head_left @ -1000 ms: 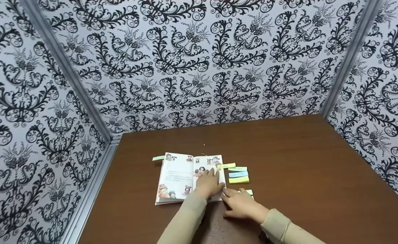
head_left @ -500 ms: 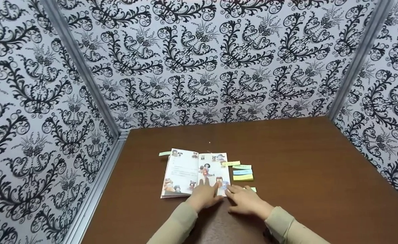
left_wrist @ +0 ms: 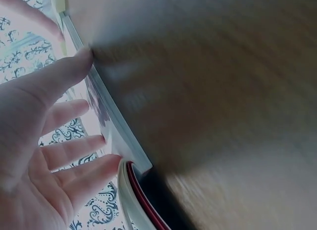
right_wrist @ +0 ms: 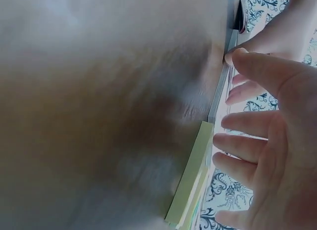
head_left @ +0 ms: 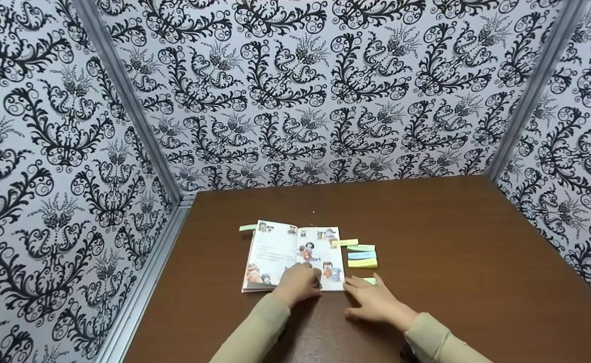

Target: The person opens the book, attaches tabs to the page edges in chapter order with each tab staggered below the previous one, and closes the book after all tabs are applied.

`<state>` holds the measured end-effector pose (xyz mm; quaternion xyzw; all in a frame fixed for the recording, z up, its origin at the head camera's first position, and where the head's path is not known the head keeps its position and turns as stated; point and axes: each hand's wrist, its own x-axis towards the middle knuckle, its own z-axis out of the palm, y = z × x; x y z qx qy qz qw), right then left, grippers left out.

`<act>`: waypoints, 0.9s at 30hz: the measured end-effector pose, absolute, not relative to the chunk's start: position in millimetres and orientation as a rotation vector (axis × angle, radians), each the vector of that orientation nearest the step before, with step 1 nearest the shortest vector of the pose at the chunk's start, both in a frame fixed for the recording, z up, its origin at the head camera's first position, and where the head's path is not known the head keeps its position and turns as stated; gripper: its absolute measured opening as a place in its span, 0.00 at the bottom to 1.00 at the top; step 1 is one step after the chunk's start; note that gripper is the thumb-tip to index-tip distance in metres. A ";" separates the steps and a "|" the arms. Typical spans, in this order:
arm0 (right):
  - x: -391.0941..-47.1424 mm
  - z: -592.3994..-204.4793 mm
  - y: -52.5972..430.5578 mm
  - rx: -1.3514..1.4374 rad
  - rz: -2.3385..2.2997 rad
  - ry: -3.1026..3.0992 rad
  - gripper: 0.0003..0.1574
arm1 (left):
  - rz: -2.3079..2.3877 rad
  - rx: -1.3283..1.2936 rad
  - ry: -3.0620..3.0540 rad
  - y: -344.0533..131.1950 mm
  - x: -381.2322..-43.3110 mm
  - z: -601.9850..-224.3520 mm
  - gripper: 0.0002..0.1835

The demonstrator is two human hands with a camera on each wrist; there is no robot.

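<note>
An open picture book (head_left: 272, 252) lies on the brown table, with printed figures on both pages. My left hand (head_left: 298, 283) rests at its lower edge near the spine. In the left wrist view, the fingers (left_wrist: 81, 178) reach over the page and the thumb is at the book's edge, pinching nothing. My right hand (head_left: 375, 301) is by the lower right corner, fingers extended beside a light green sticky pad (head_left: 370, 281). Whether those fingers touch the pad or the book I cannot tell. A yellow sticky tab (head_left: 345, 243) sticks out from the right page.
Right of the book lie a green sticky pad (head_left: 361, 248), a blue one (head_left: 362, 255) and a yellow one (head_left: 363, 263). A pale green tab (head_left: 247, 228) juts from the book's upper left. Patterned walls (head_left: 295, 101) enclose the table (head_left: 436, 242) at the back and sides.
My left hand has drawn back from the middle of the right page to the lower edge by the spine. My right hand has shifted slightly right. The head view has turned a little.
</note>
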<state>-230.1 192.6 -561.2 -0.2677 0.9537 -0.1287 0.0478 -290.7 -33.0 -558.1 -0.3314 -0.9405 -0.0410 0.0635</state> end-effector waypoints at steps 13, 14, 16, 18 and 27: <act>-224.6 -575.0 204.9 -0.773 -0.526 2.922 0.46 | -0.132 -1.029 -2.864 -36.6 -294.1 -557.8 0.13; -224.6 -575.6 205.1 -0.774 -0.527 2.928 0.46 | -0.126 -1.041 -2.854 -36.8 -293.9 -557.8 0.13; -224.4 -576.6 205.2 -0.776 -0.528 2.936 0.46 | -0.128 -1.068 -2.837 -37.8 -293.4 -557.5 0.12; -224.5 -577.4 205.4 -0.777 -0.528 2.941 0.46 | -0.148 -1.098 -2.815 -39.5 -293.1 -556.4 0.10; -223.0 -577.7 204.7 -0.802 -0.527 2.936 0.46 | -0.257 -1.100 -2.810 -45.0 -294.1 -555.9 0.08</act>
